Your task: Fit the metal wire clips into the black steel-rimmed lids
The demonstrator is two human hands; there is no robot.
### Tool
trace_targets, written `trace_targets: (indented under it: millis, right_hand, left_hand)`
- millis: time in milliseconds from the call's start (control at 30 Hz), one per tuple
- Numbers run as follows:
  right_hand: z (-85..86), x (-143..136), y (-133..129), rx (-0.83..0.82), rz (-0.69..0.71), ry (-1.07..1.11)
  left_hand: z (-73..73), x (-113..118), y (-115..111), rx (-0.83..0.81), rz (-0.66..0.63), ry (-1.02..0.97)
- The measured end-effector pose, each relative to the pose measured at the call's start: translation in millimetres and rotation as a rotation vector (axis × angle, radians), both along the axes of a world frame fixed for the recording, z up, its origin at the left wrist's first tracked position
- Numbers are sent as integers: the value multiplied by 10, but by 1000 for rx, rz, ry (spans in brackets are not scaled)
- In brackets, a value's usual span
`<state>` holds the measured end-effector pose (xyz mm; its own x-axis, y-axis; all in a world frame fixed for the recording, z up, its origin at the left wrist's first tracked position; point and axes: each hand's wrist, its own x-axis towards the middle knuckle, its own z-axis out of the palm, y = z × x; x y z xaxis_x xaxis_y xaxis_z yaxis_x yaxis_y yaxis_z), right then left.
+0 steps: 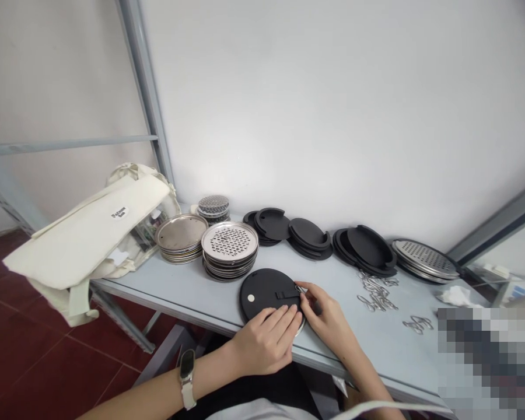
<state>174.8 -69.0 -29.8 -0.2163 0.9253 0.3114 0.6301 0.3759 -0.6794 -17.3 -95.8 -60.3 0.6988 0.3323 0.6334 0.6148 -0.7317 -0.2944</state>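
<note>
A black round plastic disc (pixel 262 291) with a small white round spot lies near the table's front edge. A sliver of pale metal rim shows beneath it at the lower right. My left hand (pixel 266 338) rests flat on the disc, fingers stretched out over its lower right part. At the disc's right edge, my right hand (pixel 321 312) pinches a small metal wire clip (pixel 298 288), partly hidden by the fingers. Loose wire clips (pixel 376 291) lie in a heap to the right, with a smaller group (pixel 417 324) nearer the front.
Behind the disc stand stacks of round metal graters (pixel 230 242), plain metal discs (pixel 181 233) and small perforated discs (pixel 213 204). Black plastic holders (pixel 308 236) line the wall. More graters (pixel 426 259) lie at the right. A cream bag (pixel 96 221) overhangs the left end.
</note>
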Motion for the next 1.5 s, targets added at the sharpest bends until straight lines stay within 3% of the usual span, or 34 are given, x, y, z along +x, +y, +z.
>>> trace_targets:
  millis: [1500]
  right_hand:
    - [15, -8, 0, -52, -31, 41]
  left_hand:
    - [-18, -8, 2, 18, 5, 20]
